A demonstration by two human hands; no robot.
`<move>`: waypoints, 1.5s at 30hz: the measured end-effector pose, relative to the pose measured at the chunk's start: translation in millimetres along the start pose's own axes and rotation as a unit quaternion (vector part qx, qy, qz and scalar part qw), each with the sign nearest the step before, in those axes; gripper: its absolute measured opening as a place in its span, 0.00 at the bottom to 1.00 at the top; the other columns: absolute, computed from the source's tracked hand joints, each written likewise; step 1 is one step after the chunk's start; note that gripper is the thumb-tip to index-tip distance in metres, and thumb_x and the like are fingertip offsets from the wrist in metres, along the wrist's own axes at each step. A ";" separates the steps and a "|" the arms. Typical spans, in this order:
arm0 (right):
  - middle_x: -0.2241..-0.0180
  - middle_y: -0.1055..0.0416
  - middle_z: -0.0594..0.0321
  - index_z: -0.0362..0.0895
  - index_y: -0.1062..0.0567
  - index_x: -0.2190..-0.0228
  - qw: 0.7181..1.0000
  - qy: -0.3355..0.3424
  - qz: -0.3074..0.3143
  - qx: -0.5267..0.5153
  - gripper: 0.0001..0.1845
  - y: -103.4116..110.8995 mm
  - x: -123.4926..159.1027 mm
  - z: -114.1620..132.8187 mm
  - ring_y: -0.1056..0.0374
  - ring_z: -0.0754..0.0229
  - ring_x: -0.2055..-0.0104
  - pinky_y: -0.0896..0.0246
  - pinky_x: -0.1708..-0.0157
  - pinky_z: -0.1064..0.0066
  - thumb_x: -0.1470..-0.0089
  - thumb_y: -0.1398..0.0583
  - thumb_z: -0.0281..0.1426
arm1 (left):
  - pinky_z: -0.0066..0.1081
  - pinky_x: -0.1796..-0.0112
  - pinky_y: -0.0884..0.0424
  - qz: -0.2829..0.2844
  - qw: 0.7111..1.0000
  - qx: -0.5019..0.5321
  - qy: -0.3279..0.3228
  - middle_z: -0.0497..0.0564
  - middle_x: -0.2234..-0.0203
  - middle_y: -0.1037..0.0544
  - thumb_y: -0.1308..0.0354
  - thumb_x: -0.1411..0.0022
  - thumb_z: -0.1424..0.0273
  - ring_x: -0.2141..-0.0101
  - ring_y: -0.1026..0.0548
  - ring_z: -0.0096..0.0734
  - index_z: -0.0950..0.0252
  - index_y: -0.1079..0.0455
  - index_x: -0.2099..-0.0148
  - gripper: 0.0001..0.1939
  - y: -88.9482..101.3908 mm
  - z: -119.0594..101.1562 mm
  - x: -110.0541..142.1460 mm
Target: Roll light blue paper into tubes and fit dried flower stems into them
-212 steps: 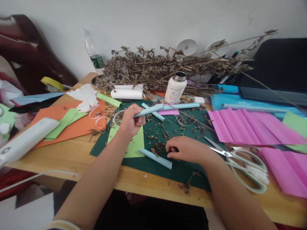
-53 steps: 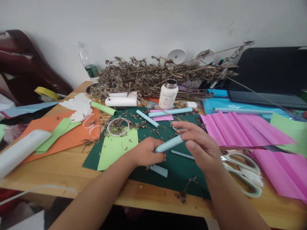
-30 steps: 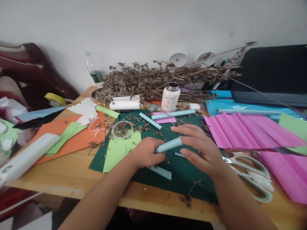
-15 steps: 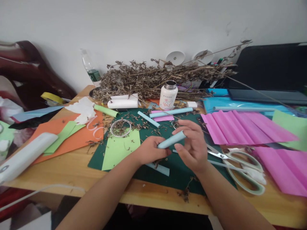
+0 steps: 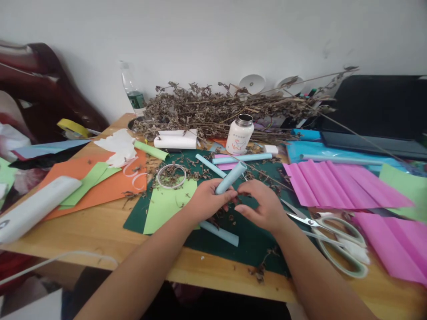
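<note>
Pale bare wall (image 5: 200, 40) rises behind a crowded wooden worktop (image 5: 133, 222), whose far edge carries a long heap of dried plants (image 5: 207, 106). Just in front of the heap stands a white flask (image 5: 239, 138) with its mouth uncovered, and to its left lies a white roll (image 5: 175, 142). Near the middle, a dark green mat (image 5: 247, 249) is scattered with dry leaf bits. Over this mat the left hand (image 5: 212, 198) is closed around the lower end of a light blue paper tube (image 5: 231, 177), which tilts up toward the far right, its hollow end showing. The right hand (image 5: 262, 205) is just beside it, fingers curled and thumb held away from them; I cannot tell whether its fingertips touch the left hand. Another blue tube (image 5: 223, 234) lies nearer than the left hand, while a thin tube (image 5: 209, 164) and a longer tube (image 5: 250, 158) lie on the far side. Left of the hands, a white ring (image 5: 158, 178) overlaps a light green sheet (image 5: 165, 211). Scissors (image 5: 310, 222) lie spread at the right, near folded pink paper (image 5: 320, 184). Farther left, an orange sheet (image 5: 110, 195) lies under green strips (image 5: 86, 184).
</note>
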State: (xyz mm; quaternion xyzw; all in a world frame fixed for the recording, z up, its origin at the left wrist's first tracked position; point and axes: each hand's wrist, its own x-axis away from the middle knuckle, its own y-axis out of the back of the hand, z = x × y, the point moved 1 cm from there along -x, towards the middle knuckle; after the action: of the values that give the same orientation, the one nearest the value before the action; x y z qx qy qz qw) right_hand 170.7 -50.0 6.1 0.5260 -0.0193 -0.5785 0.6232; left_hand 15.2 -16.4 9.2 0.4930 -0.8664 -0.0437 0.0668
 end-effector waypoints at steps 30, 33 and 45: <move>0.76 0.28 0.61 0.44 0.30 0.77 0.993 -0.078 0.017 0.091 0.11 0.2 -2.1 -11.1 0.33 0.61 0.71 0.41 0.71 0.73 0.49 0.49 0.31 | 0.21 0.82 0.40 -0.240 0.948 0.170 -0.119 0.43 0.86 0.34 0.44 0.53 0.68 0.86 0.37 0.18 0.67 0.38 0.77 0.09 31.5 3.6 -12.9; 0.80 0.30 0.64 0.44 0.30 0.79 0.992 -0.113 0.001 0.060 0.11 2.7 -3.6 -10.3 0.34 0.63 0.75 0.41 0.73 0.74 0.49 0.48 0.31 | 0.22 0.81 0.39 -0.218 0.965 0.111 -0.093 0.44 0.84 0.34 0.45 0.52 0.66 0.85 0.36 0.19 0.66 0.38 0.76 0.09 28.4 5.6 -13.1; 0.78 0.30 0.65 0.45 0.27 0.72 0.912 -0.275 -0.174 -0.251 0.07 2.5 -0.8 -17.6 0.38 0.66 0.78 0.40 0.76 0.71 0.53 0.44 0.33 | 0.26 0.75 0.43 -0.011 0.904 -0.423 -0.060 0.48 0.74 0.26 0.53 0.46 0.59 0.73 0.31 0.33 0.58 0.32 0.62 0.14 22.0 0.5 -6.0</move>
State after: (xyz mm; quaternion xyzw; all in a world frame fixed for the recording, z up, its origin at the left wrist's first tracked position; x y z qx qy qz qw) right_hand 183.2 -38.8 0.4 0.1671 0.0480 -0.7854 0.5940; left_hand -0.5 0.0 11.4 0.4240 -0.7634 -0.4366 0.2164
